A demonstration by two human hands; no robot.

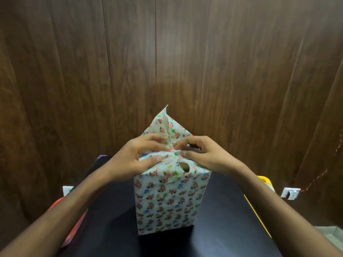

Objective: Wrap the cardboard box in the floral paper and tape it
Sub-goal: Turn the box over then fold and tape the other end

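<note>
Both forearms bare to elbows, no sleeves; left hand (134, 160) & right hand (206, 156) w/o gloves.

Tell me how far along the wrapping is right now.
Done: the white floral paper covers the sides of the upright box standing on the black table. In hand: the left hand and right hand gather the top flaps at the centre; a pointed flap stands up behind, and a brown cardboard gap shows. Left: flatten the top and tape it; no tape is visible.
</note>
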